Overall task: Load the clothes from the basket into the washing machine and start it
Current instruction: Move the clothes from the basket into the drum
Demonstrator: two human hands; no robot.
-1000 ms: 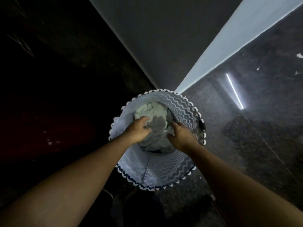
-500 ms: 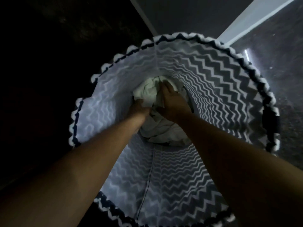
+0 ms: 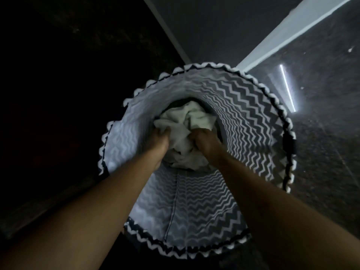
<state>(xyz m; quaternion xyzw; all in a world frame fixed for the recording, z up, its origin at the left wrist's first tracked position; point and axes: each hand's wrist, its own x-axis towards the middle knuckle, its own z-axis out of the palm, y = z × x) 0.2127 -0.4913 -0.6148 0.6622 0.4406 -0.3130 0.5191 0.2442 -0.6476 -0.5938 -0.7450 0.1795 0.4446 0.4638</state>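
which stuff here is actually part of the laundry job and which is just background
Part of the job:
- pale clothes, bunched deep in the basket
- zigzag basket
- left hand and right hand, both closed on the cloth

Just there:
- dark speckled floor
- pale skirting strip along the wall

No washing machine shows in this view.

No text, label, brand, number or sign can be read anywhere in the dim head-camera view. The basket (image 3: pixel 253 121) carries only a grey-and-white zigzag pattern, with no lettering on its wall or rim. The pale clothes (image 3: pixel 187 121) inside it show no tag or print that is legible.
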